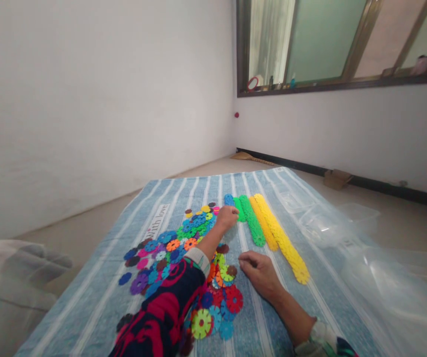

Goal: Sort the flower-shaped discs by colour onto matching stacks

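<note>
My left hand (228, 216) reaches to the far part of the table, its fingers curled down at the short bright green row of snowflake discs (240, 202). What lies under its fingertips is hidden. My right hand (261, 273) rests nearer, thumb and fingers pressed together, beside the loose pile; anything in that pinch is too small to make out. Overlapping discs form a longer green row (252, 222), a deep yellow row (264, 225) and a long bright yellow row (284, 243). A blue disc (229, 199) shows just beyond my left hand.
Loose discs of many colours (172, 244) spread under and around my left forearm. A striped blue cloth (102, 277) covers the table. Clear plastic bags or containers (321, 228) lie along the right edge. A cardboard box (336, 179) stands on the floor by the wall.
</note>
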A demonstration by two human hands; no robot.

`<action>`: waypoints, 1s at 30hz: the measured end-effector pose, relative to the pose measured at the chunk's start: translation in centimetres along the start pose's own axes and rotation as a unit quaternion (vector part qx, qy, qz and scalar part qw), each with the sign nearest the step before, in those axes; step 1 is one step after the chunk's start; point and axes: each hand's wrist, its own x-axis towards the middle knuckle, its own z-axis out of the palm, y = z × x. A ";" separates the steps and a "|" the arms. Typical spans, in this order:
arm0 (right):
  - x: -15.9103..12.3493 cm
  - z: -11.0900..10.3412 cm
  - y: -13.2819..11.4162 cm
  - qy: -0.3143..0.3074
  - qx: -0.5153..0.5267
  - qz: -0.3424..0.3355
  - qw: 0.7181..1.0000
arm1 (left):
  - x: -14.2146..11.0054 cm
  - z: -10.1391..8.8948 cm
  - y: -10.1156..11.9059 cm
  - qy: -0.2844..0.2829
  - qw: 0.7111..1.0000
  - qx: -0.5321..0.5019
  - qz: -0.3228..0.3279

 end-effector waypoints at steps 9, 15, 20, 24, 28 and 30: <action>0.0 0.1 -0.2 -0.002 0.007 -0.003 1.000 | 0.0 1.5 1.3 0.009 0.999 0.048 0.012; 0.0 0.1 -0.3 -0.003 0.006 -0.008 1.000 | -0.1 2.0 1.5 0.011 0.996 0.082 0.025; 0.0 0.1 -0.2 -0.005 0.001 -0.005 1.000 | -0.6 2.4 1.6 0.017 0.993 0.110 0.028; 0.0 0.0 -0.3 -0.009 -0.001 -0.007 1.000 | -0.7 2.4 1.5 0.029 0.992 0.123 0.028; 0.0 0.1 -0.2 -0.007 -0.006 -0.006 1.000 | -0.9 2.0 1.0 0.038 0.990 0.131 0.031; 0.0 0.1 -0.2 -0.005 -0.011 -0.005 1.000 | -1.1 1.7 0.9 0.037 0.990 0.135 0.032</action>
